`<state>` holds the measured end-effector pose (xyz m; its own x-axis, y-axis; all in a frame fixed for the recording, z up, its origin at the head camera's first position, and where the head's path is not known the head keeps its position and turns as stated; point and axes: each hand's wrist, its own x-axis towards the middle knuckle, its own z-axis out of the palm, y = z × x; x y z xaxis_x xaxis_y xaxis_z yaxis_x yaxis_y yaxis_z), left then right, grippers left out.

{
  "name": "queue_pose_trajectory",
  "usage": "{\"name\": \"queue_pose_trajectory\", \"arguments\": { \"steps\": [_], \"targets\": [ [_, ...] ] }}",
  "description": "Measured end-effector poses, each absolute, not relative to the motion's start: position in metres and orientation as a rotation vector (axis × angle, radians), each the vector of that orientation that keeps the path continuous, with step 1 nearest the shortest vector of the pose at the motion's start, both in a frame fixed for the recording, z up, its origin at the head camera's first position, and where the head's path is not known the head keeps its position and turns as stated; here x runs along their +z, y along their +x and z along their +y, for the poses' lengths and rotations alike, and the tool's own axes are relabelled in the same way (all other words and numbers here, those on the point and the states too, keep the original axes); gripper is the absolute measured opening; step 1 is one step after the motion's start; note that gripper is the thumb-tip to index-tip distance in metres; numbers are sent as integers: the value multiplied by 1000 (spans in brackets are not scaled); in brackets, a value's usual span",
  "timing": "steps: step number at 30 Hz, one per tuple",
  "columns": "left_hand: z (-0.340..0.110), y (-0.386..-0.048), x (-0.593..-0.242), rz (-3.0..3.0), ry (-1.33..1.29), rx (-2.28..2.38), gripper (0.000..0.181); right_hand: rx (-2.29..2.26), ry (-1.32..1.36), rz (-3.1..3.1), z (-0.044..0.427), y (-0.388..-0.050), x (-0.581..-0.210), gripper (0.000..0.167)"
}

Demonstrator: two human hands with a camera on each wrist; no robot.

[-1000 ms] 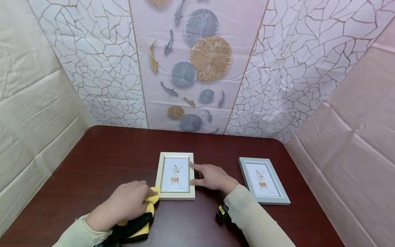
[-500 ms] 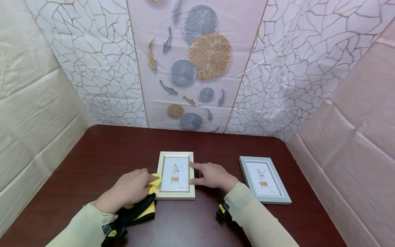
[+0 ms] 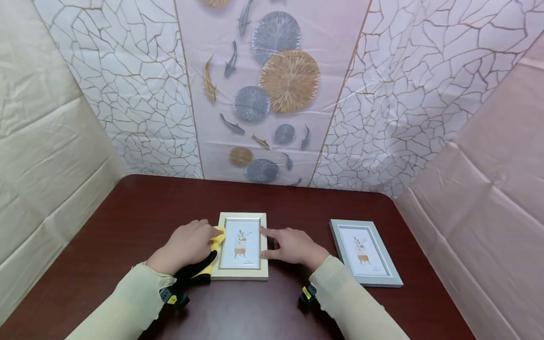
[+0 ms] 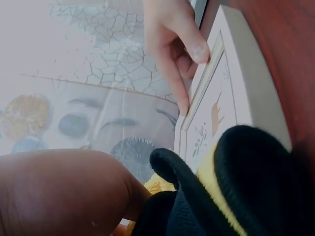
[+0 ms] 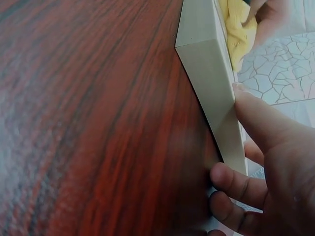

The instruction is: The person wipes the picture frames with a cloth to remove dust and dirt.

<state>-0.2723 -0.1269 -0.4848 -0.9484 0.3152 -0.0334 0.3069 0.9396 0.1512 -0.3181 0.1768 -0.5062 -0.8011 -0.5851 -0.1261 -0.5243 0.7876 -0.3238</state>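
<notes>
A cream picture frame [image 3: 240, 275] with a potted-plant print lies flat, face up, on the dark red table. My left hand [image 3: 186, 246] grips a yellow cloth [image 3: 218, 237] with black edging, pressing it on the frame's left border with the index finger. In the left wrist view, the cloth's black fold [image 4: 253, 167] covers the frame's near corner. On the right border rest the outstretched index finger and thumb of my right hand [image 3: 293, 246]. Its other fingers [image 5: 241, 187] bend beside the frame's side edge, near the tabletop, in the right wrist view.
A grey-blue picture frame [image 3: 388, 257] with a similar print lies tilted on the right of the table [image 3: 161, 198]. Patterned cloth [image 3: 289, 80] hangs behind the table's back edge; plain fabric walls [image 3: 488, 189] stand on both sides.
My left hand has slid the yellow cloth up along the frame's left border, away from the near corner. The right hand keeps its place on the right border.
</notes>
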Motion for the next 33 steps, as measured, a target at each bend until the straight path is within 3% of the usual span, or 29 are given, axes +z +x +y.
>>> {"name": "queue_pose_trajectory", "arguments": {
  "steps": [33],
  "targets": [
    [-128, -333, -479, 2982, 427, 234, 45, -346, -868, 2803, 173, -321, -502, 83]
  ]
}}
